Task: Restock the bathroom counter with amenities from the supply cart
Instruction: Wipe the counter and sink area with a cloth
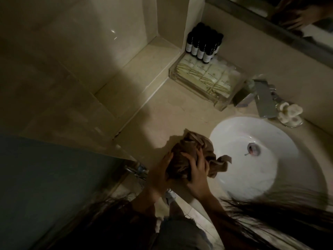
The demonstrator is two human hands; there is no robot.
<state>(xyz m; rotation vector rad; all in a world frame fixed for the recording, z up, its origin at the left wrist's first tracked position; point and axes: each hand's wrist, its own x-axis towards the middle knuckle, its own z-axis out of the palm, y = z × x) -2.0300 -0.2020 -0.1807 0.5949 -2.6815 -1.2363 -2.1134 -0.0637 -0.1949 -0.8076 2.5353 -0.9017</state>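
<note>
Gripping a crumpled brown cloth [195, 153] at lower centre, the left hand [161, 171] and right hand [197, 171] curl their fingers round it above the counter [162, 112], just left of the white sink [239, 177]. Dark bottles [203, 45] and a clear tray [219, 102] of packets sit right of upper centre.

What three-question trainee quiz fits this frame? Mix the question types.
1. True or false: the left hand and the right hand both grip the brown cloth.
2. The dark bottles stand: A) in a basket; B) in the corner behind the clear tray; C) on a stool.
3. Fill in: the clear tray holds pale ____.
Key: 1 true; 2 B; 3 packets.
</note>
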